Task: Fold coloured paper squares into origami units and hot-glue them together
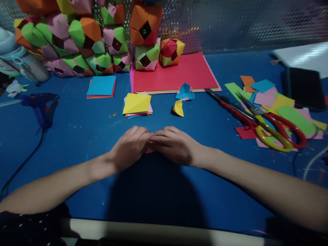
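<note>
My left hand [132, 145] and my right hand [174, 143] meet at the middle of the blue table, fingers closed together over a piece of pink paper [149, 149]. Only a small part of the paper shows beneath the fingers; its shape is mostly hidden. Just beyond my hands lies a stack of square papers [137, 104] with a yellow sheet on top. To its right sit a folded yellow paper piece [178, 108] and a folded blue paper piece [185, 91] with pink at its edge.
Folded paper balls [84, 34] are piled at the back left, beside large red sheets [174, 75]. A blue glue gun [42, 106] lies left with its cord. On the right are scissors [271, 126], a red cutter [230, 109], paper scraps [294, 118] and a black box-like object [304, 89].
</note>
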`<state>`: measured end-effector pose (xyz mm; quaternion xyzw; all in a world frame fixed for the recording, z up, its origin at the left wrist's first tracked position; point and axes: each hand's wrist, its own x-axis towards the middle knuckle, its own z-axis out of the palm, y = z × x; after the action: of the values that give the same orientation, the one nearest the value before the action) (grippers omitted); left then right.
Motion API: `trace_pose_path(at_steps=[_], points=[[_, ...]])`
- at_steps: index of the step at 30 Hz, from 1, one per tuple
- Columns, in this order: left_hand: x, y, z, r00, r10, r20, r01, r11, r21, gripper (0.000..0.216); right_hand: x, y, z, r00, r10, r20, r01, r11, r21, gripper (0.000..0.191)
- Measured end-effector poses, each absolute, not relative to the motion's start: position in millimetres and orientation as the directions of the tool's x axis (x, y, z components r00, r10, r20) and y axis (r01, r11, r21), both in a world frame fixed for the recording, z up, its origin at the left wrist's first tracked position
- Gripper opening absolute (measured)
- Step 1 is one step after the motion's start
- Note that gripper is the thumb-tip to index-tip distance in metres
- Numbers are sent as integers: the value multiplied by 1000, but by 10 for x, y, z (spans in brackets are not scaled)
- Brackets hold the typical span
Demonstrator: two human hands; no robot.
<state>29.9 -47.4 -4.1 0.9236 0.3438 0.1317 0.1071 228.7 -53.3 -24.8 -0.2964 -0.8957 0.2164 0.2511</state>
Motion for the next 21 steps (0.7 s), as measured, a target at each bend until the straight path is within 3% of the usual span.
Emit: trace_pose_path(at_steps=[3,6,8,10,14,16,21], points=[[323,-507,-60,745,662,86,650,-749,129,27,2260,-532,-225,-684,683,255,434,663,-610,20],[331,-512,-63,764,642,64,644,-764,-25,27,2255,-541,-213,-672,702,235,472,651,-595,20],[331,-516,-61,779,623,76,627,-774,-90,27,2278,-558,-196,-671,702,239,530,679,-508,23],[327,-520,-62,787,610,94,617,-779,-113,27,2325,-587,-160,-715,655,245,572,749,-334,27],[312,-515,-88,801,591,94,599,-788,-142,20,2444,-661,-50,-853,481,201,493,870,8,31],[300,-507,-115,818,565,107,575,-802,-163,21,2481,-691,0,-875,457,160,470,881,52,29],[265,-506,-156,857,485,173,514,-828,-225,31,2495,-727,65,-889,457,39,458,888,29,26]])
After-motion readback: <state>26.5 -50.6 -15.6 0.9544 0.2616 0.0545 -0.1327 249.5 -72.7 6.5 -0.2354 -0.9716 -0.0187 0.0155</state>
